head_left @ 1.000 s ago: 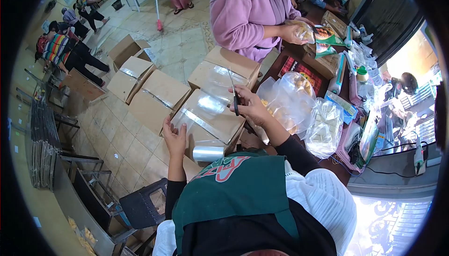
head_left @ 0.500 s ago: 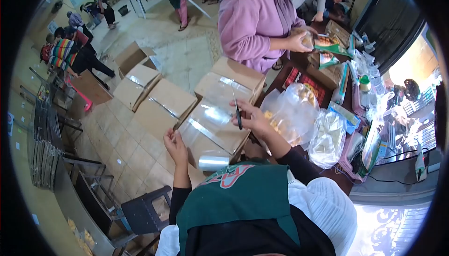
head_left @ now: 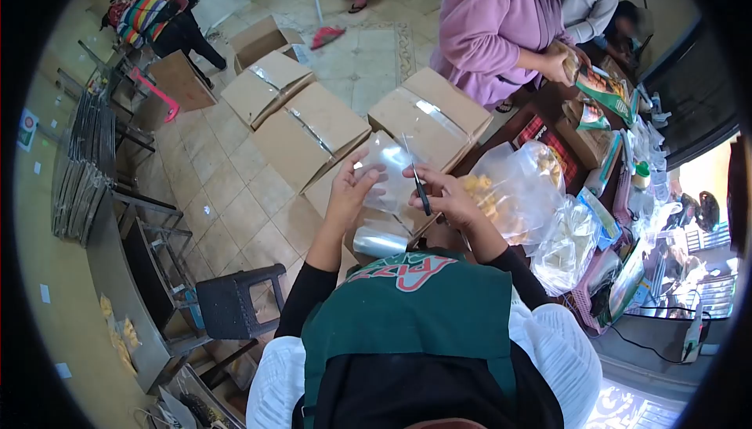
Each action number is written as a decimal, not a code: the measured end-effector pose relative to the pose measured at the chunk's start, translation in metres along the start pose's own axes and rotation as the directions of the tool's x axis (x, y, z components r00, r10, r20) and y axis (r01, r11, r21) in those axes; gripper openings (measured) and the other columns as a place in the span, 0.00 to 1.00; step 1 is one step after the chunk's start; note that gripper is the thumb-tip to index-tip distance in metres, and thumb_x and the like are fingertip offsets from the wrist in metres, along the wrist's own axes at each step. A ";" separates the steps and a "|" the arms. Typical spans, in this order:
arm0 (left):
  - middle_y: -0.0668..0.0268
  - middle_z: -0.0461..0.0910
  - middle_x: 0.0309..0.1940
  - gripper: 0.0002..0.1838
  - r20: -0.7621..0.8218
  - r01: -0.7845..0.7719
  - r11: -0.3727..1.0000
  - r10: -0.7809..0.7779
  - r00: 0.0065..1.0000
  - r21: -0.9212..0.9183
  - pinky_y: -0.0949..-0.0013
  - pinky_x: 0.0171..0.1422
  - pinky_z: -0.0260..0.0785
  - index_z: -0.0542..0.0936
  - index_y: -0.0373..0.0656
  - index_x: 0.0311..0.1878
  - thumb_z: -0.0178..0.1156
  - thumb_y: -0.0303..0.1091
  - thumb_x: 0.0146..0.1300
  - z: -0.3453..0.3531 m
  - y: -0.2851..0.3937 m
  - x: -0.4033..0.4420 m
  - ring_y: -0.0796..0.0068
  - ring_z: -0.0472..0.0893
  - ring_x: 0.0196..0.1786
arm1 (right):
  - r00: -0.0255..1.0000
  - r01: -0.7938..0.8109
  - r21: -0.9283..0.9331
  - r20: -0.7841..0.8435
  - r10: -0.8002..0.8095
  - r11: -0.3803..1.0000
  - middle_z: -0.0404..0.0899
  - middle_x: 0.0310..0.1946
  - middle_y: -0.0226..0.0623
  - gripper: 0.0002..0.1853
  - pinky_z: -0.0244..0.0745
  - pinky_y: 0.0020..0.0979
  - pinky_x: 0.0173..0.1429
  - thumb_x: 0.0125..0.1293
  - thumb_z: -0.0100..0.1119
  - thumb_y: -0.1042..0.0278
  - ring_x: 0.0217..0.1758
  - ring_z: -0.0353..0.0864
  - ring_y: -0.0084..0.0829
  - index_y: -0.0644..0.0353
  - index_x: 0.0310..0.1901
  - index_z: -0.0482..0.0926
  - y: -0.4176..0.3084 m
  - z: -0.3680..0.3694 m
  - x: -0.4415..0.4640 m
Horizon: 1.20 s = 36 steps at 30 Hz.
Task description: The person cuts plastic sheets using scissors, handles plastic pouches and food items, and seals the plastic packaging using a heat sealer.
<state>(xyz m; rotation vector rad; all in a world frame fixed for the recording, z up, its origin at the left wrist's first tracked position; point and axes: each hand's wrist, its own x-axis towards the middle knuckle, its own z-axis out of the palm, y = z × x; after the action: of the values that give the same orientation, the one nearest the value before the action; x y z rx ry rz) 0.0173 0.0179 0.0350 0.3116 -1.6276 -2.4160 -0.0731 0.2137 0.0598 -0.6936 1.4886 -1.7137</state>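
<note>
My right hand [head_left: 450,200] is closed around a pair of scissors [head_left: 422,194] with black handles, its thin blades pointing up and away. A clear plastic sheet [head_left: 386,196] shines with reflected light above the cardboard boxes. My left hand [head_left: 350,194] grips this sheet at its left side, some of its fingers showing through the film. Close to my apron lies a roll of clear plastic film [head_left: 381,242] on a box. Taped cardboard boxes [head_left: 312,125] stand under and beyond my hands.
To the right, a dark table carries a plastic bag of yellow food [head_left: 513,194] and a bag of clear packaging [head_left: 565,249]. A person in pink [head_left: 489,29] holds a package there. A black stool [head_left: 239,301] stands at left; flattened cardboard [head_left: 82,170] leans beyond it.
My left hand has moved up and inward, closer to the scissors, bringing the plastic sheet along. The view has shifted, and a pink broom head now shows on the floor.
</note>
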 end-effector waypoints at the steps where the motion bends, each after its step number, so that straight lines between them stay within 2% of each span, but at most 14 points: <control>1: 0.58 0.77 0.46 0.27 -0.045 -0.005 0.999 0.006 0.999 0.034 0.68 0.43 0.74 0.65 0.37 0.60 0.60 0.35 0.60 0.000 -0.001 0.001 0.71 0.79 0.45 | 1.000 0.006 -0.009 0.000 -0.006 1.000 0.64 0.53 0.31 0.28 0.67 0.24 0.46 0.49 0.66 0.74 0.47 0.70 0.21 0.61 0.55 0.72 0.004 0.001 -0.001; 2: 0.59 0.78 0.43 0.24 -0.091 0.000 0.998 0.006 0.996 0.066 0.71 0.41 0.73 0.67 0.37 0.58 0.60 0.33 0.60 -0.001 -0.004 0.000 0.72 0.80 0.44 | 1.000 -0.007 0.014 -0.006 0.007 1.000 0.65 0.52 0.32 0.29 0.68 0.25 0.46 0.49 0.66 0.74 0.44 0.70 0.22 0.60 0.56 0.71 0.007 0.000 -0.001; 5: 0.65 0.80 0.36 0.20 -0.253 0.075 0.994 -0.053 0.966 0.075 0.76 0.34 0.70 0.71 0.38 0.53 0.62 0.31 0.58 -0.003 -0.003 -0.002 0.77 0.80 0.39 | 0.987 -0.157 0.057 -0.022 0.159 0.986 0.71 0.34 0.26 0.30 0.61 0.18 0.30 0.50 0.65 0.73 0.31 0.69 0.16 0.60 0.57 0.69 -0.008 0.007 -0.007; 7: 0.66 0.80 0.36 0.21 -0.363 0.080 0.991 -0.037 0.931 0.104 0.77 0.32 0.69 0.71 0.38 0.53 0.62 0.30 0.57 -0.016 -0.001 -0.003 0.77 0.80 0.38 | 0.984 -0.165 0.038 -0.061 0.167 0.985 0.71 0.31 0.24 0.30 0.57 0.17 0.28 0.50 0.65 0.72 0.28 0.67 0.15 0.60 0.57 0.68 -0.003 0.002 -0.004; 11: 0.59 0.77 0.44 0.27 -0.588 -0.160 0.978 0.210 0.781 0.136 0.77 0.29 0.69 0.68 0.35 0.55 0.66 0.24 0.52 -0.050 0.004 0.001 0.76 0.78 0.38 | 0.980 -0.071 0.008 -0.186 0.071 0.997 0.71 0.31 0.26 0.29 0.55 0.17 0.26 0.50 0.66 0.69 0.26 0.65 0.14 0.61 0.56 0.69 0.003 -0.008 0.000; 12: 0.58 0.76 0.45 0.28 -0.596 -0.174 0.976 0.219 0.773 0.132 0.77 0.29 0.69 0.67 0.35 0.55 0.67 0.24 0.50 -0.056 0.007 0.000 0.76 0.78 0.38 | 0.960 -0.097 -0.014 -0.266 0.090 0.995 0.73 0.32 0.29 0.29 0.60 0.17 0.28 0.49 0.67 0.67 0.28 0.69 0.16 0.62 0.54 0.70 0.004 -0.010 0.001; 15: 0.57 0.74 0.45 0.32 -0.627 -0.200 0.969 0.245 0.740 0.143 0.76 0.29 0.69 0.65 0.35 0.55 0.69 0.23 0.46 -0.067 0.012 -0.005 0.75 0.77 0.36 | 0.913 -0.166 -0.069 -0.388 0.127 0.984 0.75 0.30 0.31 0.32 0.56 0.18 0.23 0.49 0.66 0.63 0.30 0.72 0.17 0.60 0.57 0.68 0.003 -0.012 0.005; 16: 0.57 0.74 0.44 0.33 -0.639 -0.194 0.969 0.249 0.728 0.155 0.76 0.29 0.70 0.65 0.35 0.55 0.70 0.22 0.45 -0.069 0.009 -0.007 0.74 0.76 0.36 | 0.916 -0.185 -0.222 -0.392 0.086 0.957 0.74 0.37 0.35 0.32 0.65 0.22 0.28 0.48 0.66 0.59 0.37 0.74 0.22 0.63 0.55 0.70 0.014 -0.022 0.011; 19: 0.58 0.72 0.43 0.36 -0.656 -0.149 0.972 0.232 0.718 0.181 0.75 0.31 0.71 0.63 0.35 0.56 0.71 0.22 0.43 -0.072 0.001 -0.007 0.73 0.76 0.36 | 0.934 -0.074 -0.714 -0.294 -0.202 0.696 0.71 0.45 0.42 0.33 0.72 0.28 0.43 0.47 0.66 0.57 0.46 0.74 0.31 0.68 0.53 0.71 0.034 -0.034 0.023; 20: 0.58 0.72 0.43 0.37 -0.658 -0.127 0.975 0.219 0.720 0.185 0.75 0.31 0.72 0.62 0.35 0.56 0.71 0.22 0.43 -0.072 -0.002 -0.007 0.73 0.76 0.36 | 0.942 -0.119 -0.593 -0.321 -0.098 0.796 0.67 0.52 0.48 0.36 0.65 0.33 0.60 0.45 0.66 0.54 0.55 0.70 0.40 0.72 0.52 0.71 0.041 -0.034 0.026; 24: 0.58 0.71 0.43 0.38 -0.637 -0.133 0.975 0.216 0.740 0.177 0.74 0.33 0.73 0.61 0.35 0.57 0.70 0.21 0.43 -0.064 -0.009 -0.007 0.72 0.76 0.37 | 0.983 -0.047 -0.781 -0.146 -0.108 0.623 0.65 0.57 0.54 0.35 0.66 0.35 0.59 0.40 0.61 0.52 0.58 0.68 0.48 0.68 0.49 0.73 0.039 -0.019 0.027; 28: 0.58 0.71 0.42 0.38 -0.627 -0.168 0.967 0.251 0.738 0.190 0.75 0.33 0.74 0.60 0.36 0.58 0.70 0.20 0.44 -0.063 -0.010 -0.005 0.73 0.76 0.37 | 0.991 -0.134 -0.739 -0.113 0.074 0.661 0.75 0.43 0.48 0.30 0.68 0.35 0.54 0.42 0.61 0.58 0.49 0.74 0.44 0.66 0.49 0.72 0.028 -0.006 0.018; 34: 0.60 0.72 0.40 0.32 -0.651 -0.174 0.976 0.219 0.727 0.134 0.75 0.32 0.73 0.62 0.35 0.55 0.68 0.23 0.48 -0.068 -0.013 -0.003 0.74 0.76 0.36 | 0.985 -0.172 -0.758 -0.114 0.131 0.630 0.76 0.36 0.45 0.30 0.70 0.32 0.49 0.44 0.63 0.57 0.42 0.75 0.41 0.66 0.48 0.72 0.030 -0.017 0.016; 36: 0.61 0.73 0.38 0.30 -0.656 -0.175 0.979 0.203 0.727 0.109 0.76 0.32 0.73 0.64 0.36 0.54 0.67 0.25 0.50 -0.070 -0.015 -0.003 0.75 0.76 0.36 | 0.972 -0.233 -0.651 -0.164 0.165 0.723 0.75 0.40 0.45 0.30 0.70 0.32 0.48 0.44 0.64 0.56 0.41 0.75 0.40 0.66 0.49 0.72 0.030 -0.021 0.014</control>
<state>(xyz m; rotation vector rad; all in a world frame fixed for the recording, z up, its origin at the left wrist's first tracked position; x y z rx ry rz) 0.0399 -0.0374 -0.0045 0.8586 -1.2860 -1.7978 -0.0919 0.2132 0.0262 -0.7733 2.1937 -1.0266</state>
